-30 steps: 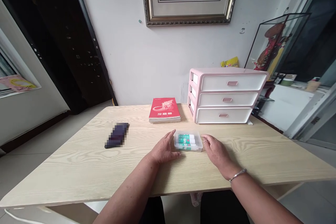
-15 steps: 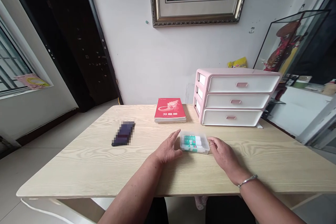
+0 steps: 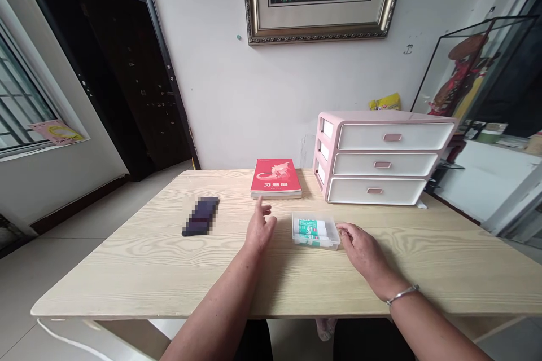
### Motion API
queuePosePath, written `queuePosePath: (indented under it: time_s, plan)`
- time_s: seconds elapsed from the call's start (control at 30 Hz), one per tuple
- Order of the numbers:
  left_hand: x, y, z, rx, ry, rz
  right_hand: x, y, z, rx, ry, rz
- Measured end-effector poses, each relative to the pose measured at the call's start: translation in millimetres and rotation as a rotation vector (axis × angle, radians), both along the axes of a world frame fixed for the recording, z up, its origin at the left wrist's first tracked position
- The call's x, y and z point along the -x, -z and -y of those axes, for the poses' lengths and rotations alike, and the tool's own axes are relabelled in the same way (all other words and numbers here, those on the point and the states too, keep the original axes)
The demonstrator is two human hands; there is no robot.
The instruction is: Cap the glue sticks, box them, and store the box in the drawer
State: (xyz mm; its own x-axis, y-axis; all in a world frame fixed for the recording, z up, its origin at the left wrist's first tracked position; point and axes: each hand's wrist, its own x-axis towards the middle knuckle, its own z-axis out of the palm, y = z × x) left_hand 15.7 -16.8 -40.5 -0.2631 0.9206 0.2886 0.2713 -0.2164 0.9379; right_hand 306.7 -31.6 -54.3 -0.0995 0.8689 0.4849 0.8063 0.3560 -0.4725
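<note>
A clear plastic box (image 3: 337, 241) rests on the table, with white glue sticks (image 3: 311, 228) with green labels lying inside it. My left hand (image 3: 259, 230) is held over the table left of the box, its fingers apart and nothing in them; the index finger points at the front edge of a red book (image 3: 276, 176). At the box's right end is my right hand (image 3: 359, 248), a bracelet (image 3: 402, 294) on its wrist. Its fingers are bent together against the box's rim, and the thumb is partly hidden.
The wooden table (image 3: 169, 276) has a rounded front left corner. A dark flat object (image 3: 201, 216), blurred by pixels, lies on the left. Back right stands a pink and white drawer unit (image 3: 381, 163) with shut drawers, and a yellow packet (image 3: 386, 102) shows behind its top.
My left hand has moved left, away from the box and toward the red book. My right hand and the box have stayed in place; the view has shifted slightly.
</note>
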Motion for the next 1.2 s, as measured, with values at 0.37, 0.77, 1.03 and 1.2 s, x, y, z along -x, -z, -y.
queuePosePath:
  time_s: [0.37, 0.77, 1.03, 1.2]
  plan:
    - [61.0, -8.9, -6.8, 0.125, -0.477, 0.374, -0.7, -0.7, 1.8, 0.003, -0.012, -0.023]
    - [68.3, -5.5, -10.1, 0.176, -0.532, 0.476, -1.1, 1.9, 0.6, -0.013, -0.034, -0.019]
    - [65.8, -4.7, -10.3, 0.191, -0.496, 0.46, -1.2, -0.2, 2.1, -0.003, -0.032, 0.008]
    - [64.4, -6.5, -8.9, 0.21, -0.494, 0.458, -1.4, 0.4, 2.2, -0.006, -0.031, 0.003]
